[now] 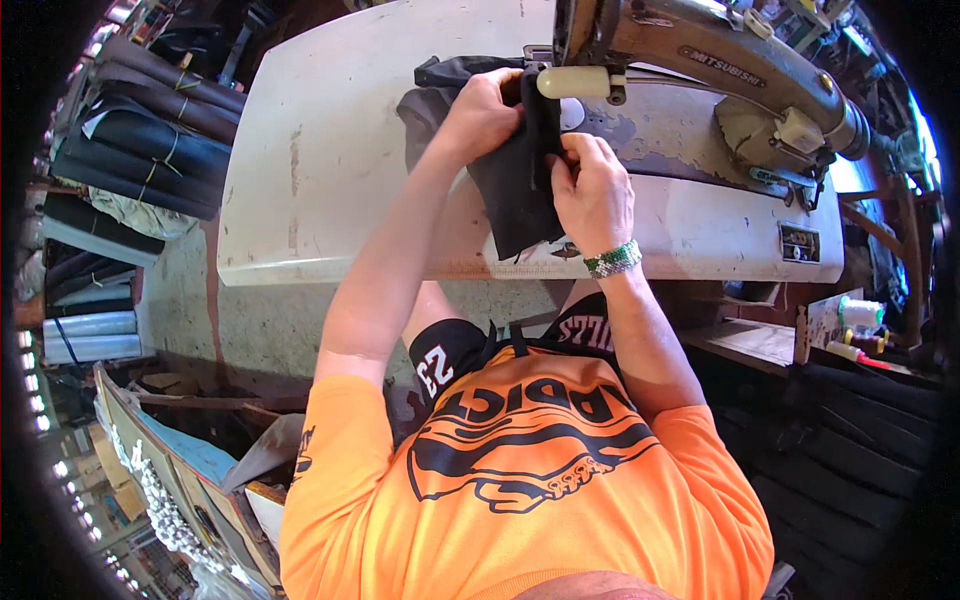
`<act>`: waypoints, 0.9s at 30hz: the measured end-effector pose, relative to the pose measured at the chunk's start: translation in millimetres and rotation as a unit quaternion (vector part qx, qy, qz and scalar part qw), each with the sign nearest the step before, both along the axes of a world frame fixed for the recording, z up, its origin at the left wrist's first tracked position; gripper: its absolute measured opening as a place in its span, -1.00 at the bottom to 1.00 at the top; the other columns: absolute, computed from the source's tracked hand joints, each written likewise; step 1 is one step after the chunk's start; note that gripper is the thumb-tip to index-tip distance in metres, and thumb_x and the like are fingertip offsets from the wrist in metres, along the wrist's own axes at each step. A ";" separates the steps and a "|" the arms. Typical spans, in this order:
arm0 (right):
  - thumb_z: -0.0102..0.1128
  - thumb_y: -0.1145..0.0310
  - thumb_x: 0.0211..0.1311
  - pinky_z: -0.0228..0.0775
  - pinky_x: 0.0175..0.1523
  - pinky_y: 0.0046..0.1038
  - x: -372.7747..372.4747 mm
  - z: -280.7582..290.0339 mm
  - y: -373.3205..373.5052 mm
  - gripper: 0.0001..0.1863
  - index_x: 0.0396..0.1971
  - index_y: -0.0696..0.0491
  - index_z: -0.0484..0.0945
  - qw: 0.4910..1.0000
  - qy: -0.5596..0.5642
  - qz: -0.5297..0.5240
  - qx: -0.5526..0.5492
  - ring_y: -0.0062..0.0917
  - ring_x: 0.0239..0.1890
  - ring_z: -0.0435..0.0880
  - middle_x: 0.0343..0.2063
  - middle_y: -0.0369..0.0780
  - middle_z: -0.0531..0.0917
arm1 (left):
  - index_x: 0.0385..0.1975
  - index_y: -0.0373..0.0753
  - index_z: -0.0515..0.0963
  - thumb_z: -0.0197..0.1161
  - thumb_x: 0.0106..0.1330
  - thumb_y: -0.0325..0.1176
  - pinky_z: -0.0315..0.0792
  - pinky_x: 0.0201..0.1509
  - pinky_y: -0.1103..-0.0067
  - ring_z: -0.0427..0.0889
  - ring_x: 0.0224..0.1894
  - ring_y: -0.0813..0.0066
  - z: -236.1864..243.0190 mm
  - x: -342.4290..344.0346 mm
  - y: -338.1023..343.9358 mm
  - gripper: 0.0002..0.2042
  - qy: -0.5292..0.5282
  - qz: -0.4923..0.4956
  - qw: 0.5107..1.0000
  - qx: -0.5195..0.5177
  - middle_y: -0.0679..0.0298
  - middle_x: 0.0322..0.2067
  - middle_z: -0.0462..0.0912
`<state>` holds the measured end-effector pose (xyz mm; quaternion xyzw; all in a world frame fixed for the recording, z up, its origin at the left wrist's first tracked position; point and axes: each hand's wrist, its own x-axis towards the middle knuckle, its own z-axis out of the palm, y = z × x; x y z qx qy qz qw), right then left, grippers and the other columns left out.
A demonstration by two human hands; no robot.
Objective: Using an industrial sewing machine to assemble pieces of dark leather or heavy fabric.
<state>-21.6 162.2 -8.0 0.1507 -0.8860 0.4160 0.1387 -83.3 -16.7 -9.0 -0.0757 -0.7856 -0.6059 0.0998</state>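
Both my left hand (482, 112) and right hand (592, 190) pinch the dark folded fabric piece (515, 190) at the old brown sewing machine (720, 70). It lies near the white tabletop's (320, 170) front edge, and I judge stitching barely begun.

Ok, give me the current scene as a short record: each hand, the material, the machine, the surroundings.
left hand: gripping the dark fabric from above, beside the machine head
right hand: pinching the fabric's right edge; beaded wristband on the wrist
dark fabric: folded, hanging over the table's front edge
sewing machine: worn, brownish, cream knob facing the hands
table: off-white, scuffed
left side: dark material rolls stacked
right side: thread spools on a shelf
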 end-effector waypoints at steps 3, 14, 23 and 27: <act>0.22 0.38 0.19 0.51 -0.07 -0.19 -1.8 -0.4 -0.8 -0.72 -0.09 0.09 0.57 1.000 0.001 0.006 0.014 -0.14 -0.17 0.66 -0.19 -0.11 0.64 | -0.20 -0.34 0.65 0.22 0.18 -0.34 0.52 -0.03 0.45 0.72 -0.21 0.20 1.4 -7.4 10.5 -0.74 -0.023 0.108 0.954 -0.280 -0.03 -0.28 0.72; 0.09 0.31 0.28 0.50 -0.02 -0.09 -25.6 -3.9 -32.9 -0.65 0.01 0.12 0.48 0.999 -0.027 0.004 -0.026 -0.05 -0.11 0.65 -0.12 -0.01 0.63 | -0.09 -0.43 0.58 0.19 0.29 -0.51 0.50 -0.06 0.52 0.64 -0.22 0.45 -3.4 -1.4 -10.9 -0.77 0.034 -0.038 0.997 -0.065 0.02 -0.23 0.72; 0.04 0.38 0.28 0.50 -0.07 -0.07 -23.2 -11.6 -43.5 -0.50 0.24 0.06 0.36 0.998 -0.010 -0.009 -0.061 -0.01 -0.16 0.65 -0.19 0.00 0.66 | -0.27 -0.38 0.48 0.28 0.16 -0.33 0.57 -0.19 0.16 0.68 -0.24 -0.16 -0.3 2.4 -6.2 -0.74 0.078 0.103 0.865 -0.484 -0.10 -0.36 0.67; 0.03 0.38 0.30 0.50 -0.08 -0.07 -23.3 -12.3 -44.9 -0.48 0.28 0.01 0.34 1.000 0.011 0.000 -0.016 -0.03 -0.17 0.66 -0.19 -0.02 0.66 | -0.41 -0.31 0.52 0.25 0.19 -0.28 0.57 -0.25 0.17 0.67 -0.31 -0.12 -1.1 -1.4 -13.7 -0.80 0.115 0.096 0.894 -0.422 -0.08 -0.42 0.66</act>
